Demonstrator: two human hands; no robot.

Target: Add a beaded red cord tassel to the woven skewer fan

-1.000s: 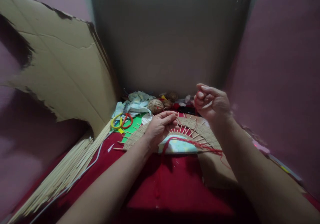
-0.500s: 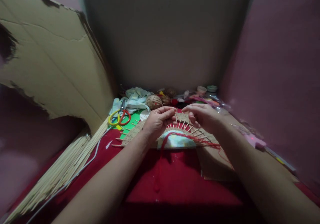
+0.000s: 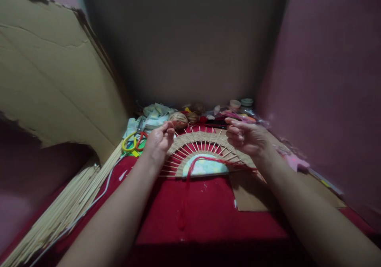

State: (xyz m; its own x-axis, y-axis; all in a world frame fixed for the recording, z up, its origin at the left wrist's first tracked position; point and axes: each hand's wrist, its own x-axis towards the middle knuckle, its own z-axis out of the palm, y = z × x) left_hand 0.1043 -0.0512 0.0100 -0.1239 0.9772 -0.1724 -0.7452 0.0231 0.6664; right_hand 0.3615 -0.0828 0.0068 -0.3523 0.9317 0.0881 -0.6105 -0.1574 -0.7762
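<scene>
A half-round fan of thin sticks woven with tan twine [image 3: 198, 138] lies on the red cloth [image 3: 208, 207]. Its inner half-circle is covered with pale blue patterned fabric [image 3: 205, 166]. Loose red yarn [image 3: 214, 159] crosses that fabric and trails toward the front and the right. My left hand [image 3: 160, 140] is raised over the fan's left side, thumb and fingers pinched together. Over the right side hovers my right hand [image 3: 246, 136], its fingers likewise closed in a pinch. Any thread between the fingertips is too fine to make out.
Scissors with yellow and red handles [image 3: 135, 142] lie left of the fan, near a bundle of thin sticks [image 3: 68, 203] and a white cord. Twine balls [image 3: 178, 120] and fabric scraps [image 3: 157, 112] sit behind. Brown cardboard [image 3: 253, 197] lies right; a torn cardboard sheet [image 3: 65, 72] leans left.
My hands have drawn apart from close together above the fan, the left one moving clearly leftward. More of the woven twine band now shows between them. The view has shifted slightly.
</scene>
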